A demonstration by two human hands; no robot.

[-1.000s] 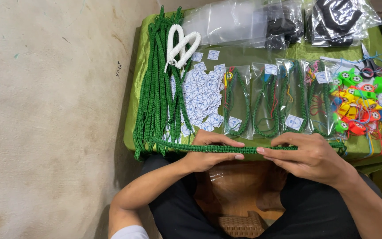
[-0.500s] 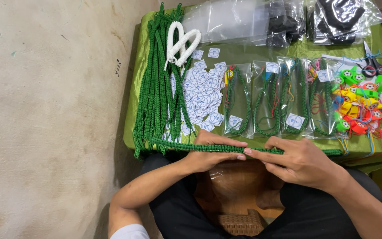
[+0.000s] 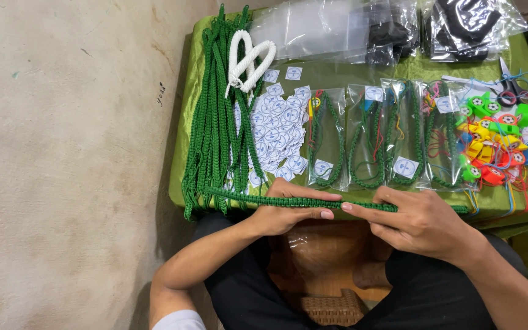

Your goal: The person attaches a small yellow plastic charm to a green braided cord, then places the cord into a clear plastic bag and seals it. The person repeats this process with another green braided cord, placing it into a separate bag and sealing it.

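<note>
A long green braided cord (image 3: 239, 197) lies along the near edge of a low table with a green cloth (image 3: 337, 74). My left hand (image 3: 291, 208) grips the cord near its middle, thumb on top. My right hand (image 3: 414, 221) pinches the same cord just to the right, fingertips almost meeting the left thumb. A clear plastic bag (image 3: 313, 250) rests on my lap under both hands.
A pile of green braided cords (image 3: 215, 122) lies at the table's left with a white cord (image 3: 249, 58) on top. Round white stickers (image 3: 279, 119), bagged green cords (image 3: 371, 134), colourful plastic whistles (image 3: 496, 143), scissors (image 3: 511, 88) and clear bags (image 3: 337, 27) fill the table.
My right hand has slid left along the cord toward the left hand. My left hand has stayed in place.
</note>
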